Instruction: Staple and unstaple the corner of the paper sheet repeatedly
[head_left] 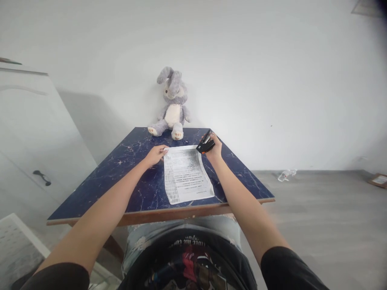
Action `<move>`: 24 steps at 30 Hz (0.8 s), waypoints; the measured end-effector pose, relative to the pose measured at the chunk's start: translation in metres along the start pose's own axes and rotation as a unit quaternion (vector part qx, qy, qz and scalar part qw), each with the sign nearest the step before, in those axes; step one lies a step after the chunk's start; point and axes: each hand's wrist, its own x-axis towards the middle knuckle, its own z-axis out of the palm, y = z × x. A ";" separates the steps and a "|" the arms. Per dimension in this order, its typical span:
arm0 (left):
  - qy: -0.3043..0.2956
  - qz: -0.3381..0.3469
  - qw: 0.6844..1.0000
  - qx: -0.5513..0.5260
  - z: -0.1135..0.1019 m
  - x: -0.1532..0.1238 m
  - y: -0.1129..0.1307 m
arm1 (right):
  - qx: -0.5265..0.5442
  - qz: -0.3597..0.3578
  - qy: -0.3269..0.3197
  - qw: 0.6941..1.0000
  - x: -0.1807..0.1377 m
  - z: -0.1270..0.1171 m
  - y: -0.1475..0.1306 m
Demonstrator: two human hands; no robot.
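Note:
A printed sheet of paper (186,175) lies on the dark blue marbled table (142,189), slightly curled at its edges. My left hand (156,154) rests on the table at the paper's far left corner, its fingers bent and pinching that corner. My right hand (214,148) is closed around a black stapler (205,142) with an orange underside. The stapler is tilted and sits at the paper's far right corner.
A grey plush rabbit (172,106) sits against the white wall at the table's far edge. A white cabinet with a dark handle (41,177) stands to the left. A crumpled clear plastic bottle (286,175) and a framed item (379,179) lie on the grey floor to the right.

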 end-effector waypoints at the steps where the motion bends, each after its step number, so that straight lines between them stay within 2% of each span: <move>1: 0.001 0.001 1.000 -0.002 0.000 0.000 0.001 | -0.002 -0.020 0.001 1.000 0.000 0.000 0.000; 6: -0.012 0.006 1.000 -0.009 0.005 -0.003 0.009 | -0.026 -0.083 0.002 0.996 0.001 -0.001 -0.003; 10: -0.039 0.015 0.999 0.012 0.017 -0.005 0.020 | -0.067 -0.095 -0.053 0.992 -0.007 0.005 -0.002; 15: -0.043 0.032 0.998 0.031 0.027 -0.005 0.025 | -0.128 -0.080 -0.100 0.984 -0.015 0.012 0.003; 24: -0.024 0.055 0.997 0.054 0.025 -0.005 0.023 | -0.141 -0.002 -0.075 0.987 -0.009 0.008 0.012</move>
